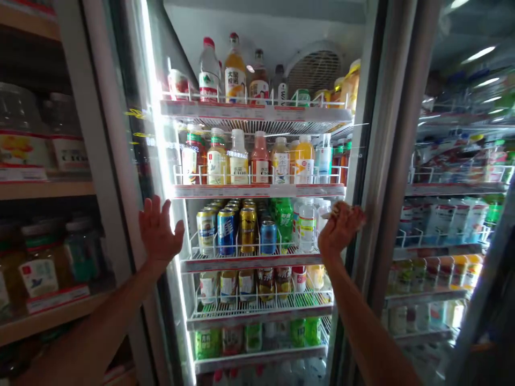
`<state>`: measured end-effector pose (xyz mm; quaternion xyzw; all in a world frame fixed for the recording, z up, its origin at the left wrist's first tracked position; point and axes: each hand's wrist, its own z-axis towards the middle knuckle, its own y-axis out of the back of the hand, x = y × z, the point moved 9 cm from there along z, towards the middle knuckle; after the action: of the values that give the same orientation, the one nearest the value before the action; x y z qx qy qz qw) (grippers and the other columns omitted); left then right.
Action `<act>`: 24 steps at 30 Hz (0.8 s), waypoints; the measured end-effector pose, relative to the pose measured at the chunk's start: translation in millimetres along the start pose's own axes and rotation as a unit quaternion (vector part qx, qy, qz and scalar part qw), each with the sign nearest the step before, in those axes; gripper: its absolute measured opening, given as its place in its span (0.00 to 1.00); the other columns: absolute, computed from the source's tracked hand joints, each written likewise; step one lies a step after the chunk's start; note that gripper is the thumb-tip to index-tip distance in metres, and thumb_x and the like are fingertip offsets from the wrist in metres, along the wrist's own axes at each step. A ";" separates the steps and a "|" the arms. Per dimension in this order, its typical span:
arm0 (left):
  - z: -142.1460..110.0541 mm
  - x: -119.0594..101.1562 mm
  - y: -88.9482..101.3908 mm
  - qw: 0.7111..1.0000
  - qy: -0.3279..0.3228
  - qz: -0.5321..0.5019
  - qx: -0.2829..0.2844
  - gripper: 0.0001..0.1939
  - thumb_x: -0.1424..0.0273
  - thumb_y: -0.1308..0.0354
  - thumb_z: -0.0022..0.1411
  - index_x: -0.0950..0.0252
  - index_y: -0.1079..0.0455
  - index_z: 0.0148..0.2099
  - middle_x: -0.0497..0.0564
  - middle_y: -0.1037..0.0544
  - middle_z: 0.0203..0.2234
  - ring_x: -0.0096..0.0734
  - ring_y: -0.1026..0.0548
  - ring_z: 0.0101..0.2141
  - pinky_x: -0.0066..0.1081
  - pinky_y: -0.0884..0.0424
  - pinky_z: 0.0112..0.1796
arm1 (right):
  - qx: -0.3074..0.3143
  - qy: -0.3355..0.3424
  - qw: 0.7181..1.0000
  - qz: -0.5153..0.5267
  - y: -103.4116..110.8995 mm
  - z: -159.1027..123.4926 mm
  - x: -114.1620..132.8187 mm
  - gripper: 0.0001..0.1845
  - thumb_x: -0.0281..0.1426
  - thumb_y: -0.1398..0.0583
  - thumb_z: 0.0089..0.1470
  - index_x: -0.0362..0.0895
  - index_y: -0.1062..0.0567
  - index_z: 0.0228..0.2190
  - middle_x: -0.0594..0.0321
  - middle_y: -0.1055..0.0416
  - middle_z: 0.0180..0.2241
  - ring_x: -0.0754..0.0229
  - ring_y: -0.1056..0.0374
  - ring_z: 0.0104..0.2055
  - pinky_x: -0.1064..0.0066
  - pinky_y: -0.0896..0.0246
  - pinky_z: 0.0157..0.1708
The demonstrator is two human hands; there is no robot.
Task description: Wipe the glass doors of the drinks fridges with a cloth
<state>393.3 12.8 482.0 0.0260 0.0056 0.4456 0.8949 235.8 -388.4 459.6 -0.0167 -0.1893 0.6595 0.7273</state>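
Note:
My left hand (160, 230) is raised with its palm forward and fingers spread, holding nothing, close to the left edge of a drinks fridge (257, 262). On the other side, my right hand (338, 230) is bent round what looks like a crumpled cloth (341, 210), by the fridge's right frame. Beyond and between the hands, several cans stand in rows, among them a gold can (248, 231) and a blue can (226, 231). A green bottle (285, 220) is to their right. Whether either hand touches glass cannot be made out.
Wire-fronted shelves above hold juice bottles (304, 161) and taller bottles (235, 72). Metal door frames (390, 161) stand at the right, next to another stocked fridge (446, 187). Wooden shelves (48, 188) with jars are at the left. A round fan grille (316, 67) is at the top.

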 end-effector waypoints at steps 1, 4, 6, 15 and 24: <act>0.1 -0.2 0.3 1.000 0.000 -0.003 0.002 0.32 0.60 0.53 0.62 0.57 0.59 0.65 0.42 0.59 0.64 0.50 0.57 0.62 0.52 0.57 0.60 | 0.018 0.029 0.999 0.013 -5.0 -4.0 20.7 0.26 0.32 0.52 0.56 0.44 0.42 0.57 0.48 0.52 0.61 0.44 0.61 0.65 0.38 0.60 0.57; 0.2 -1.2 1.7 1.000 -0.001 0.000 0.005 0.32 0.61 0.53 0.62 0.60 0.58 0.65 0.46 0.59 0.64 0.49 0.57 0.62 0.51 0.58 0.60 | 0.153 0.191 0.968 0.061 -28.0 -32.3 99.1 0.26 0.32 0.50 0.55 0.48 0.40 0.56 0.55 0.54 0.62 0.48 0.63 0.65 0.45 0.56 0.58; -0.3 -0.6 2.5 1.000 0.006 0.000 0.004 0.32 0.60 0.53 0.61 0.63 0.55 0.65 0.52 0.56 0.64 0.46 0.58 0.63 0.49 0.58 0.60 | 0.206 0.254 0.943 0.069 -34.2 -44.3 118.9 0.25 0.32 0.48 0.55 0.51 0.39 0.55 0.59 0.52 0.62 0.50 0.61 0.65 0.48 0.55 0.59; -1.5 7.5 4.1 1.000 0.011 -0.011 0.000 0.29 0.61 0.54 0.62 0.65 0.51 0.63 0.55 0.54 0.63 0.43 0.58 0.63 0.46 0.60 0.61 | 0.162 0.149 0.969 0.115 -45.9 -36.2 140.1 0.29 0.33 0.52 0.57 0.49 0.49 0.60 0.60 0.64 0.65 0.47 0.70 0.66 0.41 0.66 0.60; -8.7 -133.9 -6.6 0.975 -0.161 -0.154 0.009 0.27 0.63 0.61 0.65 0.71 0.54 0.63 0.61 0.43 0.60 0.37 0.49 0.61 0.40 0.43 0.57 | 0.267 0.064 0.868 0.414 -40.1 -71.6 221.8 0.31 0.39 0.63 0.59 0.49 0.66 0.62 0.62 0.61 0.65 0.56 0.62 0.66 0.50 0.56 0.61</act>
<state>317.6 -97.6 471.2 0.1039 -0.1309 0.2921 0.9417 308.3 -163.3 460.4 0.0590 0.0654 0.9228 0.3751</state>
